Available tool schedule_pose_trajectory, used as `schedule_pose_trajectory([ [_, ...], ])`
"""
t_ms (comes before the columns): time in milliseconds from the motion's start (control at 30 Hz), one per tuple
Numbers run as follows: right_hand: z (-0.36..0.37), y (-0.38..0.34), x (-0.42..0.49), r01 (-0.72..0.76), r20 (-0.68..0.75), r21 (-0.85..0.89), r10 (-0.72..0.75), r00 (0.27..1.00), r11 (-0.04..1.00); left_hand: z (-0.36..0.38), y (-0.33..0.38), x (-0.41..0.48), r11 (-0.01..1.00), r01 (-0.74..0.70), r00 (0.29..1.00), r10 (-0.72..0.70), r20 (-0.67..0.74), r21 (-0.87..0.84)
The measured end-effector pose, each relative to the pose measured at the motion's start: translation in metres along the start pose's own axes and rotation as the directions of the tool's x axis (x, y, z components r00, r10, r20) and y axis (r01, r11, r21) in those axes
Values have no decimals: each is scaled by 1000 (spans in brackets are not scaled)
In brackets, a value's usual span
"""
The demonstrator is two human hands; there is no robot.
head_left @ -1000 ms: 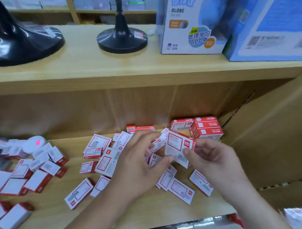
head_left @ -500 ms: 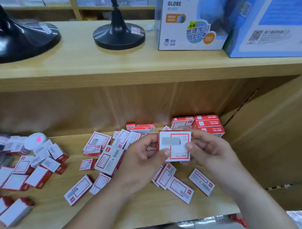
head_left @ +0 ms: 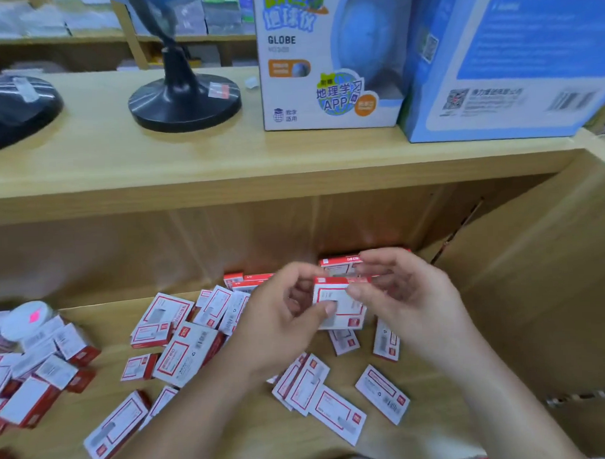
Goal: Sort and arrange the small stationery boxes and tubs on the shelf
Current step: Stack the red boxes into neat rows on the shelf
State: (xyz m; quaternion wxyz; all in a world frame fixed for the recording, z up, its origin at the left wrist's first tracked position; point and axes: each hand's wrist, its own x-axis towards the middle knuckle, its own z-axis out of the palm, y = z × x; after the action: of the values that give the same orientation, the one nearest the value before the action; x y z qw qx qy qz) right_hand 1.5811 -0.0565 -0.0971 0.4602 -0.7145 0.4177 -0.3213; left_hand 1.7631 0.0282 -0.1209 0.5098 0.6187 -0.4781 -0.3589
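Small stationery box (head_left: 338, 305), head view: held up over the lower shelf (head_left: 404, 447), printed face toward the camera. Left hand (head_left: 280, 326) pinches its lower-left edge, thumb on the front. Right hand (head_left: 410, 301) grips its right side, fingers curled. Just behind it, stacked boxes (head_left: 336, 262) sit at the back right. Loose boxes (head_left: 182, 350) lie scattered, and a white tub (head_left: 26, 318) sits far left. Step, as judged: one box is being taken to the stack. The next move calls for squaring it and laying it flush on top.
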Motion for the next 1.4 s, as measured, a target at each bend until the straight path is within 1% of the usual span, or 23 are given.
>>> schedule_pose_trajectory([
  [33,-4,4,2,-22,26,-24,22,999,999,1,-1,1,991,39,999,-41,-13,-130],
  [100,-8,12,2,-61,172,4,59,983,998,4,-3,0,950,103,994,-110,-7,-296],
  [167,-8,16,2,-86,264,90,60,963,992,8,-9,-2,939,132,991,-134,14,-318],
  [200,-7,19,2,-76,264,75,54,963,994,8,-12,-3,957,128,991,-130,11,-260],
  [233,-8,23,2,-43,257,-4,43,965,999,8,-16,-4,982,112,994,-114,-4,-151],
  [267,-8,26,3,-11,262,-99,36,965,995,6,-19,-5,997,71,997,-72,-26,-5],
  [300,-8,26,4,25,272,-204,32,962,979,4,-20,-5,989,-1,999,7,-45,146],
  [333,-7,25,5,48,280,-281,34,959,958,2,-20,-4,957,-90,994,106,-42,275],
  [367,-6,25,6,60,280,-316,33,960,947,0,-17,-3,913,-174,981,194,-17,368],
  [433,-2,24,8,42,232,-294,29,972,955,-2,-15,2,848,-265,959,281,36,459],
  [467,-1,23,7,25,179,-279,26,984,960,-2,-17,5,846,-266,959,280,41,462],
  [533,-1,26,2,46,34,-290,-38,999,956,-2,-26,12,871,-211,973,230,13,444],
  [600,-3,29,-6,63,-67,-280,-85,994,958,1,-35,23,883,-171,979,202,-24,437],
  [700,-7,33,-19,5,-148,-162,-29,989,987,14,-44,41,844,-206,967,255,-31,495],
  [833,-19,37,-37,-42,-145,-39,36,989,998,30,-55,53,798,-200,959,278,-52,569],
  [967,-26,38,-51,-56,-163,42,62,985,998,36,-59,59,853,-160,959,253,-126,496],
  [1067,-26,41,-55,-71,-146,29,74,987,997,36,-63,65,841,-93,970,198,-143,533],
  [1133,-25,42,-55,-63,-148,-33,57,987,998,33,-65,64,801,-71,972,190,-141,594],
  [1167,-24,42,-52,-11,-162,-125,-10,987,992,31,-66,64,783,-74,971,199,-135,617],
  [1200,-22,41,-47,74,-166,-258,-120,979,963,28,-66,62,767,-71,969,205,-139,638],
  [1267,-11,37,-29,227,-110,-518,-327,939,825,22,-66,57,727,-46,964,212,-160,686],
  [1300,-4,35,-17,261,-61,-609,-372,926,749,18,-68,54,681,-53,963,229,-143,731],
  [1400,20,42,21,285,55,-749,-373,926,598,9,-75,42,449,-134,970,241,25,884],
])
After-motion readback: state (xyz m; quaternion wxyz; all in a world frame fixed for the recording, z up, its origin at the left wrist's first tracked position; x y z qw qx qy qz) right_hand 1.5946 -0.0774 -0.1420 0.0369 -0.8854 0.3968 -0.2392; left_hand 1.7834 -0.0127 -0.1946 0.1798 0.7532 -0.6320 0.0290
